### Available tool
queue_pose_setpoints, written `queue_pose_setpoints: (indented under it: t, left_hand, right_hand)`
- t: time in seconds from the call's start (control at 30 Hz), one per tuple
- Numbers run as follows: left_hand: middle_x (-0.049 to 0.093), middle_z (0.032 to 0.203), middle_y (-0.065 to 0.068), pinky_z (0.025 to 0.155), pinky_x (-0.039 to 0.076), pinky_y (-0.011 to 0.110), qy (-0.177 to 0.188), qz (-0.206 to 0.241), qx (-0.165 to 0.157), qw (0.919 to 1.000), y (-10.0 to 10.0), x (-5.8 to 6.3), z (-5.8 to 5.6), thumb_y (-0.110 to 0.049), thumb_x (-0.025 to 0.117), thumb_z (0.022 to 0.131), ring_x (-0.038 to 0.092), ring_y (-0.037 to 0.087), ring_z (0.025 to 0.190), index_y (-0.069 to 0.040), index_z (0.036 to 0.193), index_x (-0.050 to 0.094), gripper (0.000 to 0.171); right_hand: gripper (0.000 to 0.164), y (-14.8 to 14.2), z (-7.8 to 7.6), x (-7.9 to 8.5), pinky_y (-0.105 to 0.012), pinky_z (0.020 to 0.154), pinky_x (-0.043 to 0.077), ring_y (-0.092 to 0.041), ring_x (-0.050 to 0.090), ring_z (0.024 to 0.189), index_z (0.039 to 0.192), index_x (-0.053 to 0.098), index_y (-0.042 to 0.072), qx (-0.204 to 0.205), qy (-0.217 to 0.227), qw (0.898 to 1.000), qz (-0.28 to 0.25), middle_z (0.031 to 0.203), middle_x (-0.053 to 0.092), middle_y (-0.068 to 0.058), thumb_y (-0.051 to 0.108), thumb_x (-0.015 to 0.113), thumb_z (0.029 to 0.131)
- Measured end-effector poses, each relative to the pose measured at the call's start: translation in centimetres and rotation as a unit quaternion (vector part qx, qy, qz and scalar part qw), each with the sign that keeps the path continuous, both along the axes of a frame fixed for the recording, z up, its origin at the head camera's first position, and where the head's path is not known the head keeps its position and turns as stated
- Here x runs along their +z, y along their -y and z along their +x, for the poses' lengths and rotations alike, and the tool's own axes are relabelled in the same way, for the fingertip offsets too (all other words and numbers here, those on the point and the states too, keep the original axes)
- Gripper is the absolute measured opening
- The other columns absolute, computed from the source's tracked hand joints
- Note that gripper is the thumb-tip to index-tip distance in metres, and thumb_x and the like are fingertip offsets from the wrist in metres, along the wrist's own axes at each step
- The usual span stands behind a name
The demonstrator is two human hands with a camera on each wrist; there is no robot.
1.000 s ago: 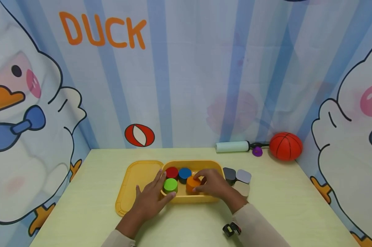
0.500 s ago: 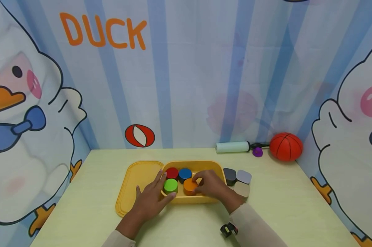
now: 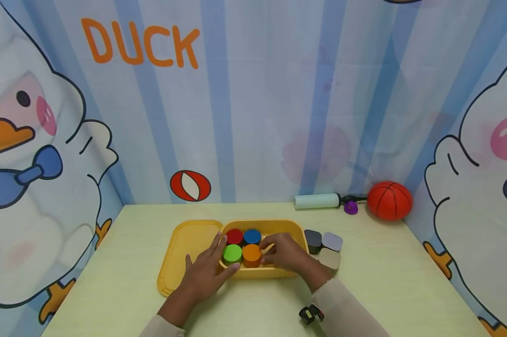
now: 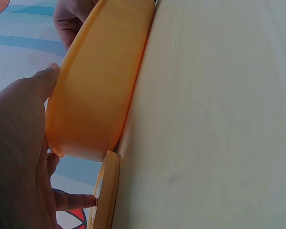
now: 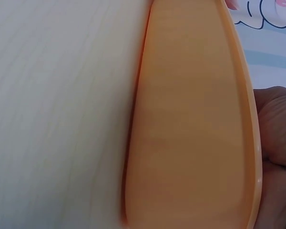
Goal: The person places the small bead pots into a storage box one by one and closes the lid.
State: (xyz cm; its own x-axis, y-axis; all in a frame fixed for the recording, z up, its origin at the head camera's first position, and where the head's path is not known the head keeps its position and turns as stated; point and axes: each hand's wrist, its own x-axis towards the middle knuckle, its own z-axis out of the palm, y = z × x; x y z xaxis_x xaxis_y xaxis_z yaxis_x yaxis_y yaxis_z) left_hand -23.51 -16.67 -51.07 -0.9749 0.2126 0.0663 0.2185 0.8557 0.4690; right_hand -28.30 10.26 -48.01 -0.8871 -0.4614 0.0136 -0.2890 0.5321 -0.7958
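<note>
A yellow plastic box (image 3: 264,272) holds four-square-placed round blocks: a red one (image 3: 235,236), a blue one (image 3: 252,236), a green one (image 3: 232,254) and an orange one (image 3: 251,255). My left hand (image 3: 205,271) rests at the box's left end with spread fingers; its thumb lies on the near rim. In the left wrist view one finger touches the lid (image 4: 109,191). My right hand (image 3: 285,252) reaches into the box, bent fingertips touching the orange block's right side, thumb and index apart. The right wrist view shows mostly the box's outer wall (image 5: 190,119).
Dark grey (image 3: 313,241), lavender (image 3: 332,241) and beige (image 3: 329,259) rounded pieces lie right of the box. Farther back are a pale hand pump (image 3: 316,201), a small purple object (image 3: 351,208) and a red basketball (image 3: 389,201). A printed curtain backs the table.
The orange block has slid left within the box until it sits beside the green one, below the blue one. My right hand shifted slightly left; my left hand stayed in place.
</note>
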Motion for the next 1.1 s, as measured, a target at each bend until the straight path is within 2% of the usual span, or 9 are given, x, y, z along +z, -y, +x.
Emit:
queue_pose_setpoints:
  t: [0.13, 0.37, 0.77, 0.9, 1.1]
  left_hand:
    - [0.014, 0.186, -0.009, 0.119, 0.005, 0.094, 0.001, 0.002, 0.001, 1.0, 0.0, 0.0, 0.0, -0.073, 0.05, 0.106, 0.041, 0.039, 0.162, -0.027, 0.176, 0.024, 0.088]
    - [0.013, 0.186, -0.009, 0.12, 0.006, 0.094, -0.002, 0.001, 0.001, 1.0, 0.1, -0.1, 0.0, -0.076, 0.049, 0.105, 0.041, 0.039, 0.163, -0.027, 0.176, 0.024, 0.089]
    - [0.012, 0.186, -0.009, 0.12, 0.006, 0.093, -0.002, 0.003, -0.003, 1.0, 0.2, 0.1, 0.3, -0.076, 0.049, 0.105, 0.041, 0.038, 0.163, -0.028, 0.176, 0.024, 0.09]
    - [0.012, 0.186, -0.01, 0.12, 0.006, 0.093, -0.003, 0.009, -0.007, 0.9999, 0.1, 0.3, 0.4, -0.075, 0.049, 0.106, 0.04, 0.038, 0.163, -0.027, 0.176, 0.023, 0.089]
    - [0.012, 0.186, -0.01, 0.12, 0.006, 0.094, -0.002, 0.012, -0.008, 0.9999, 0.1, 0.4, 0.4, -0.074, 0.049, 0.106, 0.04, 0.038, 0.164, -0.027, 0.176, 0.023, 0.088]
  right_hand:
    - [0.031, -0.2, 0.0, 0.0, -0.036, 0.081, 0.069, -0.027, 0.082, 0.1, 0.124, 0.079, 0.0, -0.006, 0.001, 1.0, -0.001, 0.129, 0.078, -0.019, -0.001, 0.083, 0.093]
    - [0.032, -1.0, 0.1, 0.3, -0.036, 0.078, 0.069, -0.027, 0.083, 0.096, 0.125, 0.078, -0.003, -0.022, -0.026, 0.999, -0.003, 0.124, 0.079, -0.021, 0.0, 0.083, 0.093]
    - [0.033, -3.5, 0.5, 0.6, -0.042, 0.09, 0.068, -0.028, 0.08, 0.102, 0.129, 0.074, -0.003, -0.043, -0.058, 0.997, -0.034, 0.127, 0.076, -0.024, 0.004, 0.08, 0.098]
    - [0.031, -4.3, 0.6, 0.5, -0.048, 0.096, 0.066, -0.028, 0.08, 0.103, 0.127, 0.075, -0.003, -0.049, -0.08, 0.995, -0.038, 0.126, 0.076, -0.024, 0.005, 0.08, 0.098]
    - [0.026, -5.6, 0.7, 0.6, -0.047, 0.097, 0.066, -0.03, 0.081, 0.105, 0.123, 0.079, 0.0, -0.061, -0.127, 0.989, -0.055, 0.127, 0.077, -0.02, 0.004, 0.081, 0.097]
